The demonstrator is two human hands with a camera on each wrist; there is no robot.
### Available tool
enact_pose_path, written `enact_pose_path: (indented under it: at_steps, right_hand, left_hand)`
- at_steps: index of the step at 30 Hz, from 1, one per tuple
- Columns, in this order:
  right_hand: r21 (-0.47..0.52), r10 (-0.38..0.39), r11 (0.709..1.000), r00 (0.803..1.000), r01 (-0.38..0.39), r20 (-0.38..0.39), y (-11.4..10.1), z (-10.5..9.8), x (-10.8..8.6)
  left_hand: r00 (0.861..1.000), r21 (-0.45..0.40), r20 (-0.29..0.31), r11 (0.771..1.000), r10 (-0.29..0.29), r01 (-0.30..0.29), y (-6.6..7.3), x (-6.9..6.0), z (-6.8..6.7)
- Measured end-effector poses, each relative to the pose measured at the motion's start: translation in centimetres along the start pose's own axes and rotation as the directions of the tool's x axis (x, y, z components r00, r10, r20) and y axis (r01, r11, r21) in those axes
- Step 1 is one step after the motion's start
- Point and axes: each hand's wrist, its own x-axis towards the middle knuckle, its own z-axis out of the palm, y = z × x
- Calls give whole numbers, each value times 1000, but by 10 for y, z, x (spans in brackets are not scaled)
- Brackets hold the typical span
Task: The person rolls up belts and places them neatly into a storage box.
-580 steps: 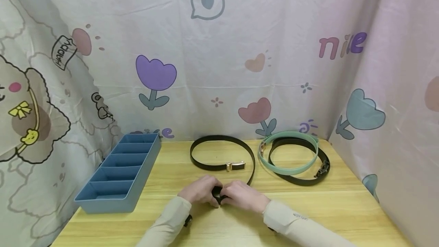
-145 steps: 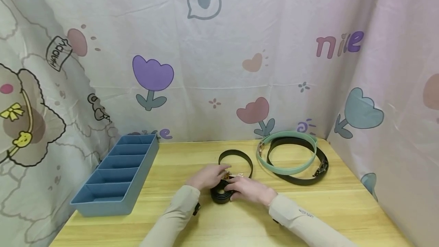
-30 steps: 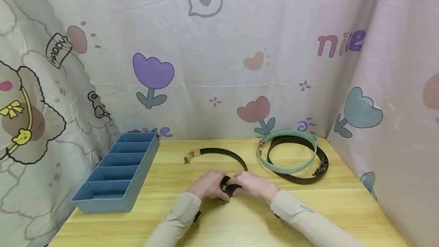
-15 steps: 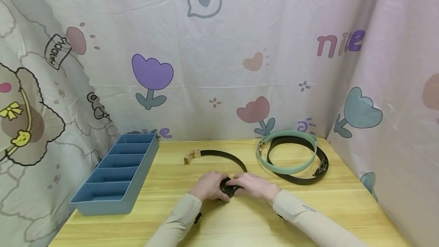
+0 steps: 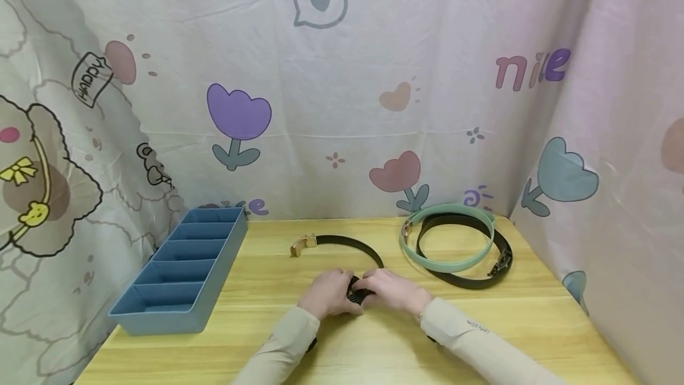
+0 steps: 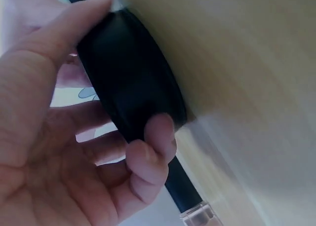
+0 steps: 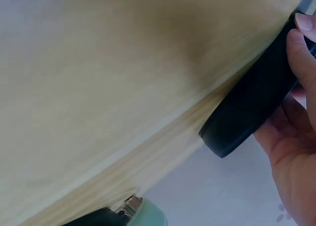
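A black belt lies partly rolled into a coil near the middle of the table, standing on its edge. Its loose tail curves back and left to a gold buckle. My left hand grips the coil's left side, thumb and fingers bent around it; the left wrist view shows the smooth outer wrap of the coil between them. From the right, my right hand pinches the coil, its fingertips at the centre and right side. In the right wrist view the black strap runs out from those fingers. Fingers hide part of the coil.
On the left stands a blue tray with several compartments in a row. A mint green belt lies looped over another black belt at the back right. A printed curtain hangs behind the table.
Over the earlier frames, the black belt goes from a wide loop to a coil with a short tail. In the last second the gold buckle shifts slightly right; both hands stay on the coil.
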Motion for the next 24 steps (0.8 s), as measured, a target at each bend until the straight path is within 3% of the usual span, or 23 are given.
enact_pose_path:
  at_steps: [3,10,13,19,24]
  right_hand:
    - [8,19,1000,1000,-20,15,1,0,-2]
    - [13,30,999,999,-30,35,2,-2,-5]
    - [11,26,1000,999,-26,21,2,-1,-3]
    - [7,-21,1000,1000,21,1,0,0,1]
    - [49,-23,999,1000,23,14,2,-3,-2]
  left_hand:
    - [999,3,-5,999,40,-40,-3,2,0]
    - [993,-23,65,995,103,-102,-11,4,-3]
    - [994,-7,52,995,98,-98,-9,2,-4]
    - [997,105,-28,992,72,-69,-3,-1,0]
    - [996,122,-8,989,90,-88,-2,1,-1]
